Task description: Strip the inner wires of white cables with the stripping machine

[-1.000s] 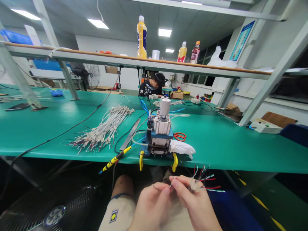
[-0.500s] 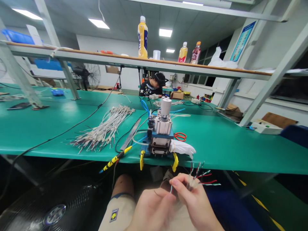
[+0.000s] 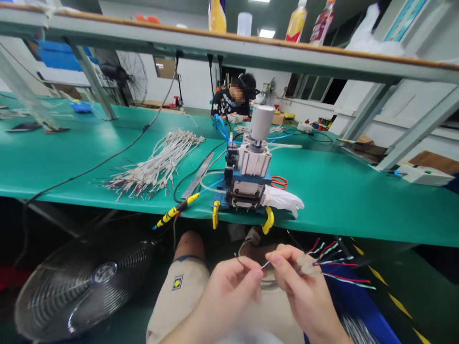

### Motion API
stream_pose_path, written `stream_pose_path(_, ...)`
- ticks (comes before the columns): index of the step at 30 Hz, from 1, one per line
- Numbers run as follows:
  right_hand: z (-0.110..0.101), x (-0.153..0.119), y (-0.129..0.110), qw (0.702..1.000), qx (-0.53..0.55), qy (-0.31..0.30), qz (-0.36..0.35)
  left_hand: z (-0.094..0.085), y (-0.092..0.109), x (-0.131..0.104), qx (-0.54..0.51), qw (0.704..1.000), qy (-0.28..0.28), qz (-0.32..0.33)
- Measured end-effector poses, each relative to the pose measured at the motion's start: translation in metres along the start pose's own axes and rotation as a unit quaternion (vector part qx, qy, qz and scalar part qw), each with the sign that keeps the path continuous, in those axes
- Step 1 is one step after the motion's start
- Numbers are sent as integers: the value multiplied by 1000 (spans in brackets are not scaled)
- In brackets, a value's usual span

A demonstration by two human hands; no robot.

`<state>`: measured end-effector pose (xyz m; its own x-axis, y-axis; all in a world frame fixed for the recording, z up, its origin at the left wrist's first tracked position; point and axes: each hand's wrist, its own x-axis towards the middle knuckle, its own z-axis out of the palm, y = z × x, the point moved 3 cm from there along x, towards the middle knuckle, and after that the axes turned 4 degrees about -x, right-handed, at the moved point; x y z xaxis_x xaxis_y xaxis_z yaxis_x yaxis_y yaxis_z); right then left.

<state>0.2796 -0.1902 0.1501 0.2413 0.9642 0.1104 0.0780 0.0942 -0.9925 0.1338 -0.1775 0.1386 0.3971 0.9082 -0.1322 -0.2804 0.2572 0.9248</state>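
Observation:
My left hand [image 3: 233, 286] pinches the end of a thin wire [image 3: 265, 265] above my lap. Close on its right, my right hand [image 3: 303, 282] is closed round a bundle of cables [image 3: 308, 263], with thumb and forefinger on the same wire. Red, white, green and dark twisted wire ends [image 3: 346, 265] fan out to the right of that hand. Beyond my hands, at the table edge, stands a pneumatic press [image 3: 251, 167] with a white cylinder on top and yellow clamps below.
A pile of white cables [image 3: 161, 162] lies on the green table [image 3: 340, 191]. Near the press are a yellow-black tool [image 3: 175, 211] and white cloth [image 3: 283, 198]. A fan [image 3: 103, 274] stands lower left, a blue bin [image 3: 373, 310] lower right. A person [image 3: 234, 95] sits opposite.
The view has tilted down and shifted. My hands now hold the thin wire stretched between them, and the fanned wire ends point further right. More of the blue bin shows.

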Motion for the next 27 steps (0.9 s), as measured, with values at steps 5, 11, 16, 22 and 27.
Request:
stream_pose_path(5,-1,4,13,999,-13,-27,18,-5,-5,5,-12,1000,13,-17)
stream_pose_path(11,8,17,22,987,102,-53,115,-8,-7,13,-7,1000,1,-18)
stream_pose_path(16,3,23,24,983,94,-8,156,-6,-8,29,-61,995,30,-69)
stream_pose_path(22,-4,27,26,984,65,-42,162,-5,-1,40,-82,994,18,-73)
stream_pose_path(27,-1,33,23,988,54,-42,136,-5,-1,42,-92,990,28,-106)
